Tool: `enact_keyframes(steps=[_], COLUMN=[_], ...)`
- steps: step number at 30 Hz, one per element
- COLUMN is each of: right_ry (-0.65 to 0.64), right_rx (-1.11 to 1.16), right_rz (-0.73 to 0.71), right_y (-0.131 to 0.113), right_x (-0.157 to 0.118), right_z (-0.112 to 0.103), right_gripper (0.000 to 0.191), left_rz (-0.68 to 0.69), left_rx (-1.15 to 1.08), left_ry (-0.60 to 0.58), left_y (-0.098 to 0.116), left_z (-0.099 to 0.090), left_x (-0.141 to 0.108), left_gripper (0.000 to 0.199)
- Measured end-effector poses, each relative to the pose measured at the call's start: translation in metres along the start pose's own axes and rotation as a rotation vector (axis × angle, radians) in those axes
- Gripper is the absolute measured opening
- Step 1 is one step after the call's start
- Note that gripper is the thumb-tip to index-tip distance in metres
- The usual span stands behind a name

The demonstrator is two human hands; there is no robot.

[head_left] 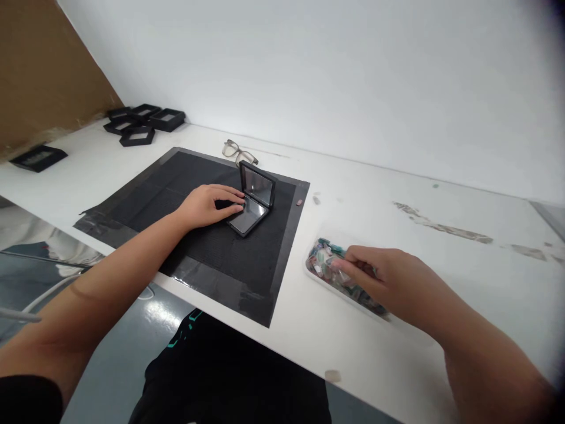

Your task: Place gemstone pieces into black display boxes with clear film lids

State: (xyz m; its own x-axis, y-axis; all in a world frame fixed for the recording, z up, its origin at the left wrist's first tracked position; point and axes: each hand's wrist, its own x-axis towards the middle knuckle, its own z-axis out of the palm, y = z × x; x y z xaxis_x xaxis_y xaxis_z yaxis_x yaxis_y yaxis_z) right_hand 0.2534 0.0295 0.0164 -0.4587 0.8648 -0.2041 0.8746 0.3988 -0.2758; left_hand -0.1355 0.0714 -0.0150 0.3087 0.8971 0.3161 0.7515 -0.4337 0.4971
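An opened black case [249, 217] with clear, shiny panels rests on a black mat [212, 259], its lid standing up. Fingers of my left hand [212, 205] are apart and lie at the left edge of the case's base, with the fingertips on it. On the right, a clear plastic tray [329, 285] holds many small coloured stones [324, 259]. My right hand [375, 271] is over the tray with its fingertips down among the stones. Its thumb and fingers are bent close together; whatever may be between them is hidden.
Glasses [239, 152] lie behind the mat. Several black frames [138, 136] sit at the back left, and another black frame [39, 158] at the far left. A small pink stone [299, 202] is beside the mat's right edge. A wall rises behind the white table [362, 200].
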Motion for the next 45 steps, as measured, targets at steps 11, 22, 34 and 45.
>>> enact_keyframes(steps=[11, 22, 34, 45], right_ry=[-0.057, 0.041, 0.036, 0.035], right_rx=[0.043, 0.021, 0.021, 0.041], right_rz=[0.03, -0.064, -0.04, -0.179], right_y=[-0.004, -0.001, 0.001, -0.009], right_x=[0.002, 0.001, -0.001, -0.001], right_z=[0.0, -0.001, -0.001, 0.002], right_gripper=[0.036, 0.034, 0.028, 0.031], left_rz=[-0.168, -0.167, -0.239, -0.262], left_rx=[-0.076, -0.09, -0.113, 0.054], left_ry=[0.096, 0.124, 0.079, 0.056], left_y=[-0.007, -0.005, -0.021, -0.026], left_z=[0.007, 0.003, -0.011, -0.026], left_x=[-0.001, -0.002, -0.006, -0.008], left_gripper=[0.055, 0.053, 0.036, 0.045])
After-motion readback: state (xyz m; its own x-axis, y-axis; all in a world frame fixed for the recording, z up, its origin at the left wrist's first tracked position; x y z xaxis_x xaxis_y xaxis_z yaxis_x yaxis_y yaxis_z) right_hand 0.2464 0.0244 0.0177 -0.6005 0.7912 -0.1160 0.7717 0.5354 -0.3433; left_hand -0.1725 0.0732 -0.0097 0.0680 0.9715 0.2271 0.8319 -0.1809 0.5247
